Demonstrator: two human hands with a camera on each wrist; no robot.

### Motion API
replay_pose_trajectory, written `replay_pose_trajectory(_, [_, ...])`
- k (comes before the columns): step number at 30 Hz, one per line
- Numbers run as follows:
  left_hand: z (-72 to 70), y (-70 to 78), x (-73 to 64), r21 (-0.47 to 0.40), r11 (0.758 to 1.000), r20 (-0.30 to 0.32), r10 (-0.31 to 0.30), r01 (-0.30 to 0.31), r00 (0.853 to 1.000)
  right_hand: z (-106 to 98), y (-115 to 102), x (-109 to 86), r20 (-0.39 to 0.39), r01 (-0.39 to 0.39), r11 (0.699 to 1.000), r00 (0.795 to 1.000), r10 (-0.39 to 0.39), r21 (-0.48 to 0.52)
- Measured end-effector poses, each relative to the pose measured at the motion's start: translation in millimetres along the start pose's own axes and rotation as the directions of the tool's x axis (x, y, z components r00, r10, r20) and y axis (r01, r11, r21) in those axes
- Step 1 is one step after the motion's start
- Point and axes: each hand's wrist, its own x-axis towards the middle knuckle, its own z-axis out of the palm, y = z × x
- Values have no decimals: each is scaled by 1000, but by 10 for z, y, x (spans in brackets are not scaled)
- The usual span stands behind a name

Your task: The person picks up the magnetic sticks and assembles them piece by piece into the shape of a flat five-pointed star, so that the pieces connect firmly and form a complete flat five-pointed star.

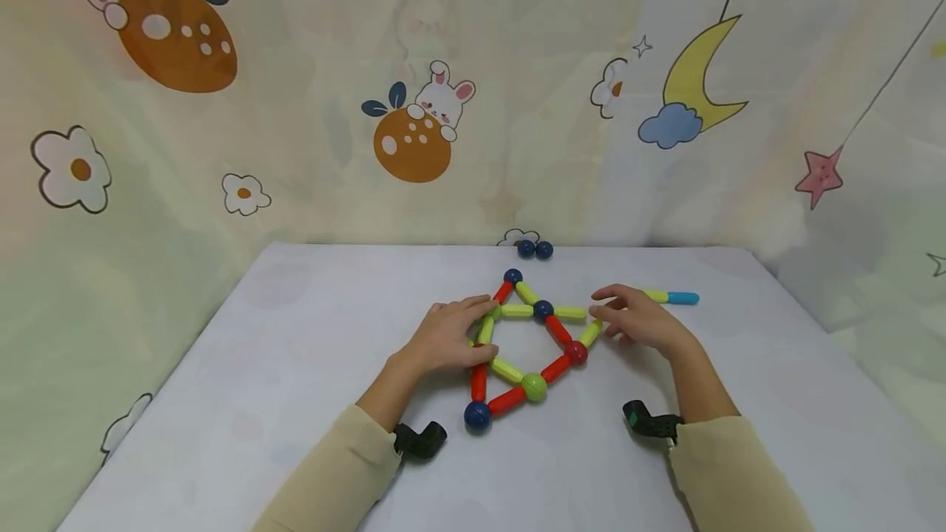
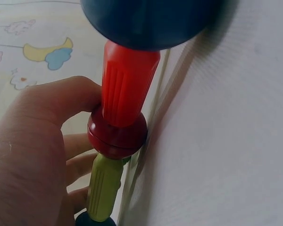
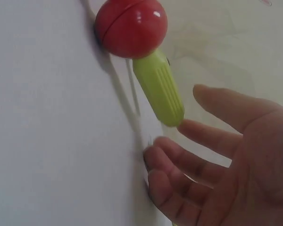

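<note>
A flat frame of magnetic rods and balls lies on the white table, its red rods [image 1: 557, 368] and yellow-green rods [image 1: 517, 311] joined by blue, red and green balls. My left hand [image 1: 442, 337] grips its left side, thumb against a dark red ball [image 2: 117, 136] below a red rod [image 2: 127, 84]; the palm side hides part of the joints. On the right, a yellow-green rod [image 3: 160, 92] sticks out from a red ball [image 3: 132, 28]. Loosely bent, my right hand [image 1: 639, 320] has its index fingertip right at that rod's free end, thumb apart from it.
Two dark blue balls [image 1: 544, 250] sit at the table's far edge. Behind the right hand lies a rod pair, yellow-green and blue [image 1: 683, 298]. A printed cloth [image 1: 318, 105] hangs behind the table [image 1: 244, 433].
</note>
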Motion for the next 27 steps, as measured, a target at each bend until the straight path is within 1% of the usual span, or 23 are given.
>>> replay_pose_trajectory(4, [11,-1,-2,-2,1000,-2,0,0,1000,17,-68,62,-75,9,999,997,-12,-35])
replay_pose_trajectory(8, [13,-4,-10,-1,1000,-2,-1,1,1000,43,-184,144,-159,28,998,987,-38,-63])
replay_pose_trajectory(13, [2,-4,-11,-6,1000,0,-6,6,1000,74,-345,268,-232,42,998,971,-51,-41])
replay_pose_trajectory(18, [-2,-20,6,-1,1000,-10,-8,8,1000,127,-505,395,-275,72,997,959,-66,12])
replay_pose_trajectory(21, [0,-23,6,3,1000,-11,-12,12,1000,173,-579,477,-288,77,996,955,-63,37])
replay_pose_trajectory(27, [7,-11,1,2,1000,0,-1,1,1000,251,-610,639,-306,69,993,951,-35,100])
